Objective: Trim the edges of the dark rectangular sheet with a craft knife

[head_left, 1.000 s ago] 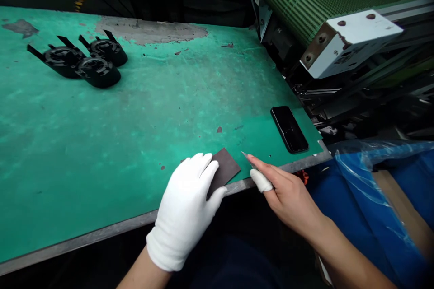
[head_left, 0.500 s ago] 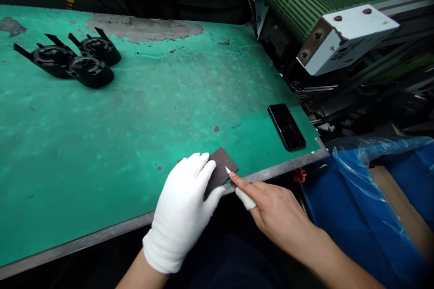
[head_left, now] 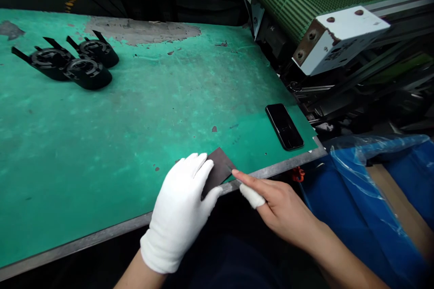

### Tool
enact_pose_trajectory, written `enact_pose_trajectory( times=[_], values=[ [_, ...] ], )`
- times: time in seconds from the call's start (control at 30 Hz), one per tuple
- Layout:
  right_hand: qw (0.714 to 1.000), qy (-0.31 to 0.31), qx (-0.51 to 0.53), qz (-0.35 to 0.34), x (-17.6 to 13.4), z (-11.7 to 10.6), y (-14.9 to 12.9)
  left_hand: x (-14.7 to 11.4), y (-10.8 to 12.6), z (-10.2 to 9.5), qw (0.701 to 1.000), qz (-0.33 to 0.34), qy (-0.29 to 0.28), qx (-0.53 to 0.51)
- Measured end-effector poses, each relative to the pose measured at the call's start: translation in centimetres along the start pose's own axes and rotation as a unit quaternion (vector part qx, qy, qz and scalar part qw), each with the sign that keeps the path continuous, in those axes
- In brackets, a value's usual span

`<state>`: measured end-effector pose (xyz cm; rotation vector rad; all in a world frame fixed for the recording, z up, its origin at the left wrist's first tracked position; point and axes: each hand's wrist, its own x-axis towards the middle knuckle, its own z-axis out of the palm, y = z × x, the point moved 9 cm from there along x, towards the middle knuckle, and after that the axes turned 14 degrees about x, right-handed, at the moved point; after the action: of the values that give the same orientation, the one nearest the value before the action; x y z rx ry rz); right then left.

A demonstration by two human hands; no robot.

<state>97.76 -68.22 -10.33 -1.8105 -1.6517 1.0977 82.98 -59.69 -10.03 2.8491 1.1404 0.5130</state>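
My left hand (head_left: pixel 181 207), in a white glove, lies over a small dark grey-brown square that looks like sandpaper (head_left: pixel 221 165). Its fingers cover the square's left part and its thumb reaches along the front edge, holding it against the table. My right hand (head_left: pixel 280 203) is bare except for a white cover on the thumb. It is closed round a small knife (head_left: pixel 229 168), with the index finger stretched along it. The thin blade, dull grey now, rests on or just above the right corner of the sandpaper. The knife's handle is mostly hidden in the hand.
A black phone (head_left: pixel 284 126) lies right of my hands on the green tabletop (head_left: pixel 162 108). Several black plastic parts (head_left: pixel 88 72) stand at the far left. A green conveyor belt (head_left: pixel 288 0) rises behind. Below right is a blue bin (head_left: pixel 342 207) with clear plastic film.
My right hand has moved slightly right and turned the knife, so its blade no longer shines white. My left hand holds the sandpaper as before. The whole view has shifted slightly.
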Motion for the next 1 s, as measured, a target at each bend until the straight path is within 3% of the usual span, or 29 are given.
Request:
enact_pose_trajectory(
  times=[0.07,0.17,0.3,0.43,0.53,0.6,0.73,0.87,1.0],
  values=[
    [1.000,-0.004,-0.010,0.016,0.2,-0.2,0.3,-0.1,0.0,-0.1,1.000,0.000,0.004,-0.002],
    [0.997,-0.076,0.032,0.004,0.4,0.7,-0.1,0.0,0.0,0.0,1.000,-0.002,0.003,-0.001],
    [1.000,-0.025,0.013,0.011,0.8,-0.7,-0.2,0.1,0.1,-0.1,1.000,0.000,0.008,0.001],
    [0.997,-0.080,0.018,-0.005,0.8,0.4,-0.2,0.0,0.0,-0.3,1.000,0.001,0.007,0.002],
    [0.999,-0.027,-0.024,0.007,1.0,-0.5,0.4,-0.1,-0.1,-0.4,1.000,-0.001,0.007,0.001],
    [0.998,-0.042,-0.046,0.015,1.0,-0.4,0.6,0.0,-0.1,-0.4,1.000,-0.003,0.007,0.002],
    [0.993,-0.101,0.058,0.001,0.7,-0.1,-0.4,0.2,0.0,-0.4,1.000,-0.004,0.009,0.002],
    [0.979,-0.095,0.171,0.049,0.4,0.7,0.5,0.0,0.0,-0.3,1.000,-0.004,0.006,-0.001],
    [0.988,-0.034,0.145,0.040,0.3,1.5,1.3,-0.1,-0.1,-0.4,1.000,-0.006,0.007,-0.004]
  ],
)
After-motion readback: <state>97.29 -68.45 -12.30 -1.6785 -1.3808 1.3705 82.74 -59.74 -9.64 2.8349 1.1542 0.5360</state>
